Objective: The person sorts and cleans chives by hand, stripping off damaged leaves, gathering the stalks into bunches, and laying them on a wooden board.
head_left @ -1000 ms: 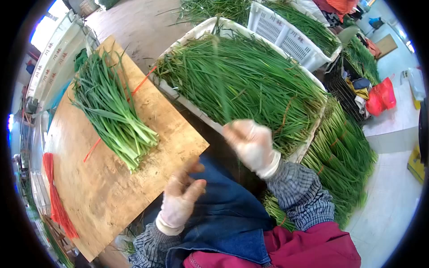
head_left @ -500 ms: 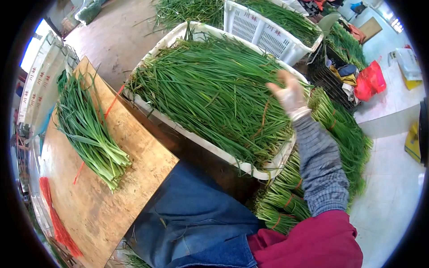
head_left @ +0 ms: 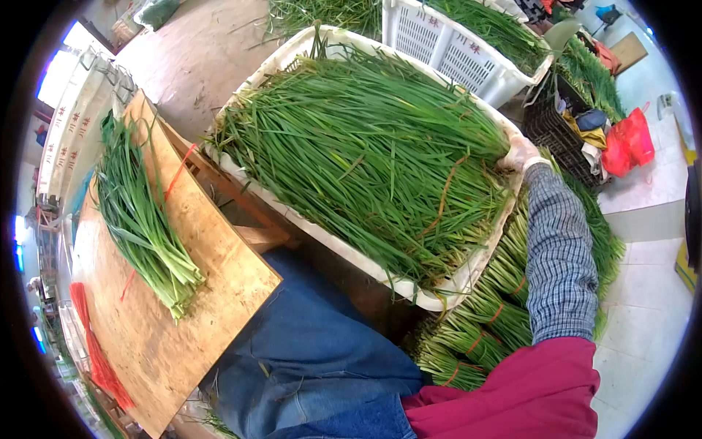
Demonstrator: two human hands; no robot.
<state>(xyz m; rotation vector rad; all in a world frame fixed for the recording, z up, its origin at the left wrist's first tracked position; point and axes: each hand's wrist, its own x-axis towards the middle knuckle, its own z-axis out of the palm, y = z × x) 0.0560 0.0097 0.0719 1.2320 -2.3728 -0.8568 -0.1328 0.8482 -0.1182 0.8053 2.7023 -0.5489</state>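
Observation:
A white plastic crate full of loose garlic chives stands in front of me, stem ends toward the right. My right hand, in a thin pale glove, is at the crate's right end among the stem ends. Its fingers are hidden by the chives, so their grip does not show. On the wooden board at left lies a loose bunch of chives, with a red tie running beneath it. My left hand is out of view.
Bundles of chives with red ties are stacked right of the crate. Red tie strands lie on the board's left edge. Another white crate stands behind, beside a black crate and a red plastic bag.
My right hand has moved down and rightward from above the chives to the stem ends at the crate's right end. The view has shifted slightly.

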